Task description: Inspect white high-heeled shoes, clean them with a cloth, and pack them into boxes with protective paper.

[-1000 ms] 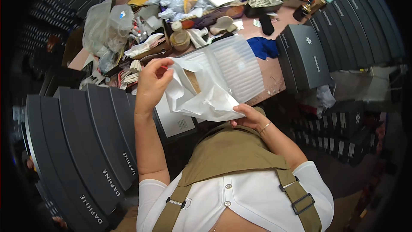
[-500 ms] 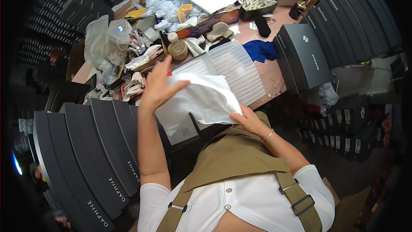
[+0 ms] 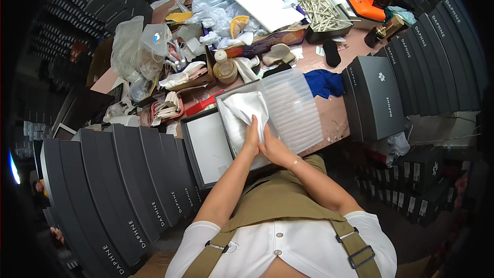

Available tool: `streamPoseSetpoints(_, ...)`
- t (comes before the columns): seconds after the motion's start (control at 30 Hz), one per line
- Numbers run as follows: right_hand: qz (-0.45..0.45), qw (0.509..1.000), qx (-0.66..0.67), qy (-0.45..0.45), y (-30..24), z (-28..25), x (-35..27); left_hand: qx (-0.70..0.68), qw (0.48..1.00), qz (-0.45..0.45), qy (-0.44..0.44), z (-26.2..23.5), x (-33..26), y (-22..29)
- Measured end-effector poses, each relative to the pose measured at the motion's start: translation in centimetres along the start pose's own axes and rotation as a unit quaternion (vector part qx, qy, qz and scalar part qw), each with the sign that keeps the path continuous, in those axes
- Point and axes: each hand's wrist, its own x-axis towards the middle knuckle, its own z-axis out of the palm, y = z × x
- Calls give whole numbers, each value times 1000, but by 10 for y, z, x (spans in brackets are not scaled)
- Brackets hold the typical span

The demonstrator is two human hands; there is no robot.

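A soft white sheet [image 3: 240,116], folded and creased, lies bunched inside an open dark grey shoe box [image 3: 222,104]. My left hand [image 3: 251,138] grips a fold of it, fingers pointing up and away. Close against it, my right hand [image 3: 277,149] closes on the sheet's right edge, its thumb side by the left hand. Whether anything lies beneath the sheet is hidden. The box's white-lined lid [image 3: 208,144] rests directly to the left. A ribbed translucent cushioning sheet [image 3: 292,107] spreads over the right side of the box and the table.
Dark shoe boxes [image 3: 116,195] stand in a row at the left, and more boxes [image 3: 375,98] are stacked at the right. Behind lie a glue jar [image 3: 225,68], a blue cloth [image 3: 324,83], a tray of white sticks [image 3: 324,13], crumpled plastic and an orange tool [image 3: 364,4].
My left hand has come down from above the box to meet the right. The white sheet, spread wide before, is now gathered into the box. The lid at the left has come into view.
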Motion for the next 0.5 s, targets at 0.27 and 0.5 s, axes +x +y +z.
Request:
streamPoseSetpoints(0.27, 206, 967, 147, -41, 104, -74, -96, 116, 990, 79, -8, 3, -15, -8)
streamPoseSetpoints(0.5, -147, 978, -60, 132, 1, -36, 24, 396, 891, 149, 166, -159, -93, -19)
